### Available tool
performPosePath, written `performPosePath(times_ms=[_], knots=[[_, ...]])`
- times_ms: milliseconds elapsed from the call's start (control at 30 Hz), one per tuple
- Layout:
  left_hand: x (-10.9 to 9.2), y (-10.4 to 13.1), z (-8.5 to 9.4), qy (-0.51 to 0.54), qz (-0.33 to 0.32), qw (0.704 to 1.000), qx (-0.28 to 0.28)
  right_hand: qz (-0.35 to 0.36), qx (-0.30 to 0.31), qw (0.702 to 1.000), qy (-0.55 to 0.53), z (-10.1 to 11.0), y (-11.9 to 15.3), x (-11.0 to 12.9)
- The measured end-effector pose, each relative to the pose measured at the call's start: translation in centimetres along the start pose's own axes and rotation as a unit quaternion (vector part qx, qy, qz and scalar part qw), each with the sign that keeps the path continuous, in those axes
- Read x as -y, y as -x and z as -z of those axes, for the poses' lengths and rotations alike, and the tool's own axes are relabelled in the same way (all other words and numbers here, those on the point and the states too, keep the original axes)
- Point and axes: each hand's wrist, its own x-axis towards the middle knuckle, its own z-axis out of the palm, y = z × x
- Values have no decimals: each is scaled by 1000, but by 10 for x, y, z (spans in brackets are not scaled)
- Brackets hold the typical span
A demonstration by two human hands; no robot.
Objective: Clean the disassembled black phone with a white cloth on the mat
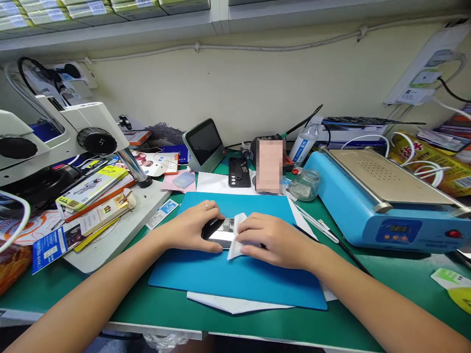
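A black, glossy phone (220, 234) lies on the blue mat (235, 282), its surface reflecting bright light. My left hand (191, 228) grips its left end, with the thumb along the near edge and the fingers at the far edge; a ring is on one finger. In my right hand (274, 240), a folded white tissue (237, 233) is pinched and pressed against the phone's right part. The tissue and my right fingers hide that end of the phone.
Behind the mat are a black phone case (239, 172), a small display (204, 142) and a glass jar (305, 185). White tweezers (318, 224) lie at right, beside a blue heating-plate machine (353, 215). A microscope stand (99, 260) carrying boxes and cards occupies the left.
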Motion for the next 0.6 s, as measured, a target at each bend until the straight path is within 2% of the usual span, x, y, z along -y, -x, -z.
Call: performPosePath(times_ms=[100,267,400,600], knots=[[-1,0,0,-3,1,1000,-2,20,5,1000,-11,-1,-2,-1],[-1,0,1,1,4,1000,4,-14,-4,1000,-19,3,1,-3],[-1,0,1,5,7,1000,1,20,9,999,-26,3,0,-3],[-1,-1,-1,7,5,1000,-2,-12,3,1000,-26,2,0,-4]])
